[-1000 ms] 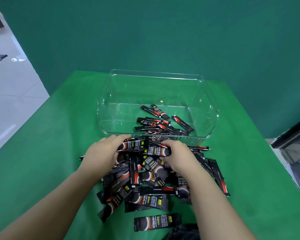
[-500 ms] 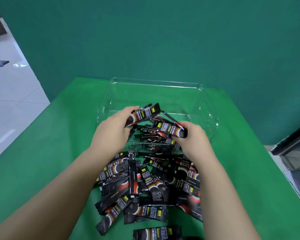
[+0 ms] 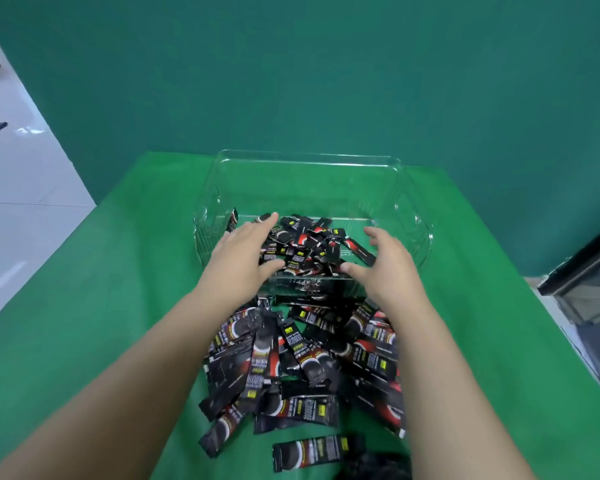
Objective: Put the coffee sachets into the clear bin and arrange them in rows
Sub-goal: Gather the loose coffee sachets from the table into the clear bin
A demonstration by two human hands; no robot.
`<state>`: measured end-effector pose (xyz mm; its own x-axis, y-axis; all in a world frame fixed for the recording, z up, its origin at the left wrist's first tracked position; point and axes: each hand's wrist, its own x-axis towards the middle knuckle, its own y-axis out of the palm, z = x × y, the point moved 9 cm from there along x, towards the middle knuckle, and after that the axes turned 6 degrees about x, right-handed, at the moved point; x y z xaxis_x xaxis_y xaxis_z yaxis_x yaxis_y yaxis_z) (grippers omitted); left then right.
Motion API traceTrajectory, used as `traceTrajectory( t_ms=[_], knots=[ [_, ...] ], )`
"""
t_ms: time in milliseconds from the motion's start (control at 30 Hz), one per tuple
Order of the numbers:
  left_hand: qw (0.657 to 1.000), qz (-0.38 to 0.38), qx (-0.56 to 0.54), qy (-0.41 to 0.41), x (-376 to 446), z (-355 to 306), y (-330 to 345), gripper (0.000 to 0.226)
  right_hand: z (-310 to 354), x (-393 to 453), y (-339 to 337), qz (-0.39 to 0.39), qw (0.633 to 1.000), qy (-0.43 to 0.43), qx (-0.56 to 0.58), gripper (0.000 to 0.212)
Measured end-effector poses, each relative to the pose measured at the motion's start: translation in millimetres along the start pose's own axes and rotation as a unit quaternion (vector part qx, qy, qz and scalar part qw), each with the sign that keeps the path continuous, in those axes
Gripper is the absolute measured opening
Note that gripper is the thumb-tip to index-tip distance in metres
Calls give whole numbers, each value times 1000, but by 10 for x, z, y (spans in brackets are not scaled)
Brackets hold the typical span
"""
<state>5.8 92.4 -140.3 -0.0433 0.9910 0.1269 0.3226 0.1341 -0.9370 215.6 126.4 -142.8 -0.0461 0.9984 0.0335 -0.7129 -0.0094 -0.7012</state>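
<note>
On my feed, the far left shows a pale tiled floor [image 3: 25, 188] beside the green table [image 3: 94, 306], with a green backdrop [image 3: 326, 71] rising behind it. Moving in, my left hand [image 3: 241, 252] reaches over the near wall of the clear bin [image 3: 309, 157], palm down, fingers spread and loose, lying on the left part of the heap of coffee sachets inside the bin [image 3: 305, 245]; I see nothing pinched in it. Those sachets are jumbled and crossing each other at all angles in the near half of the bin, one leaning up against the left wall, with no rows formed. The far half of the bin floor is bare. Nearer me, between my forearms, the larger pile of sachets on the table [image 3: 302, 355] lies loose on the cloth just in front of the bin, and a single sachet [image 3: 312, 452] lies apart at the bottom edge. My right hand [image 3: 383, 268] is at the bin's near right corner, fingers curved and apart, thumb pointing toward the heap, empty as far as I can see. At far right, a dark cabinet [image 3: 589, 282] stands beside the table.
</note>
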Motion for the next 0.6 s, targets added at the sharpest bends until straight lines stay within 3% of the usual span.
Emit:
traceTrajectory(
  t_ms=[233, 400, 600],
  knots=[
    [997, 27, -9, 71, -607, 109, 225, 67, -632, -360, -39, 34, 991, 114, -66, 58],
    [990, 111, -25, 86, -943, 292, 550, 105, -903, -563, 192, 149, 965, 195, -94, 101],
    [971, 219, 46, 85, -1172, 467, 797, 113, -825, -717, 394, 246, 944, 179, -126, 110]
  ],
)
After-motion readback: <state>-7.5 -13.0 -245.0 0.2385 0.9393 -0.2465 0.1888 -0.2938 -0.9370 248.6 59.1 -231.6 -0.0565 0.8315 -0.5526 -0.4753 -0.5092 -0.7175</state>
